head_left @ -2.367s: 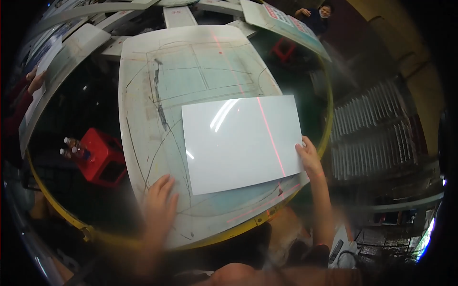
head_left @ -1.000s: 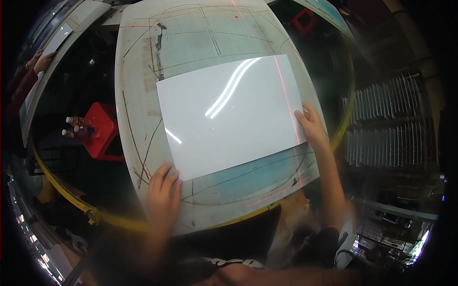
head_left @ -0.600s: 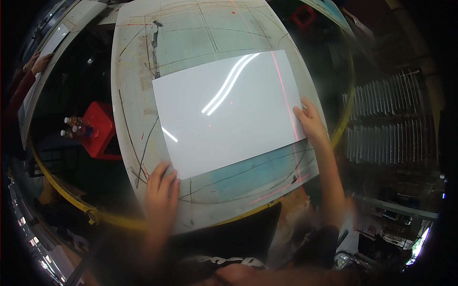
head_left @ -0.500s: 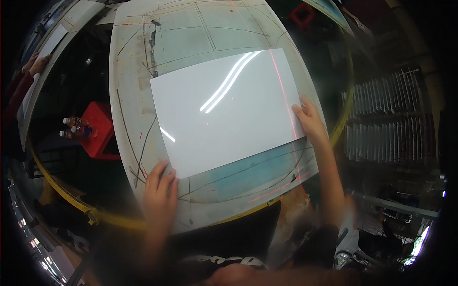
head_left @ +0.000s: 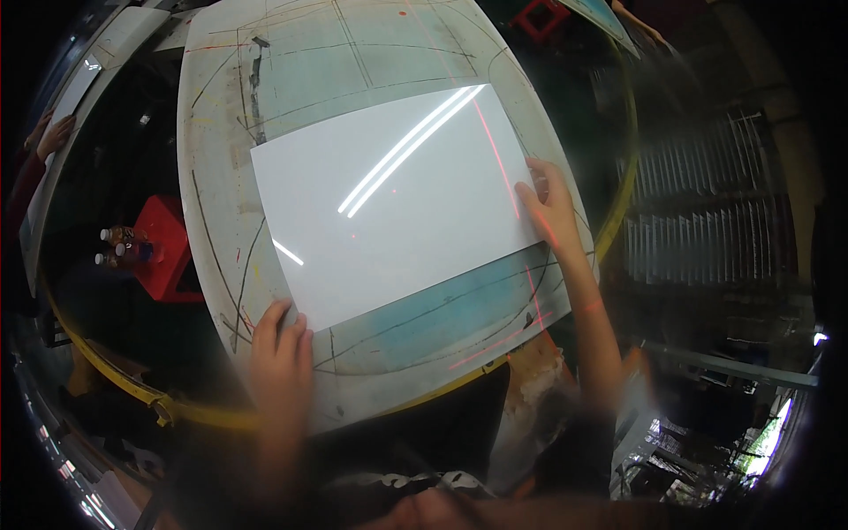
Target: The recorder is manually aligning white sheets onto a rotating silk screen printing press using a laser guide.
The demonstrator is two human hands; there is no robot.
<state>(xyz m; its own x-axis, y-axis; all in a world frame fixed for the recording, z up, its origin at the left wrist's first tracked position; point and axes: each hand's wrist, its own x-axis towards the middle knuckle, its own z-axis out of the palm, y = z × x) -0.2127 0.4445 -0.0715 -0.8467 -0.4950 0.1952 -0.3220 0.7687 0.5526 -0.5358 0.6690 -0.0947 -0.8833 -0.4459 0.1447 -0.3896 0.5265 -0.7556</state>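
A glossy white rectangular sheet [head_left: 397, 221] lies on a pale board [head_left: 218, 150] marked with dark drawn lines, smudges and a blue patch below the sheet. A thin red laser line crosses the sheet near its right side. My right hand [head_left: 548, 212] holds the sheet's right edge, thumb on top, with red light on the hand. My left hand [head_left: 278, 353] has its fingers apart on the board at the sheet's lower left corner, fingertips at or beside that corner.
At left stand a red stool [head_left: 168, 256] with several bottles [head_left: 115, 247] and another person's hands [head_left: 53, 132] at a white sheet. A yellow curved rail [head_left: 106, 362] runs round the board. A rack of thin sheets [head_left: 689, 203] stands at right; another red stool [head_left: 543, 18] is behind.
The white sheet and both my hands have shifted slightly up and left in view, along with the board and surroundings. My right hand's grip on the sheet's edge remains.
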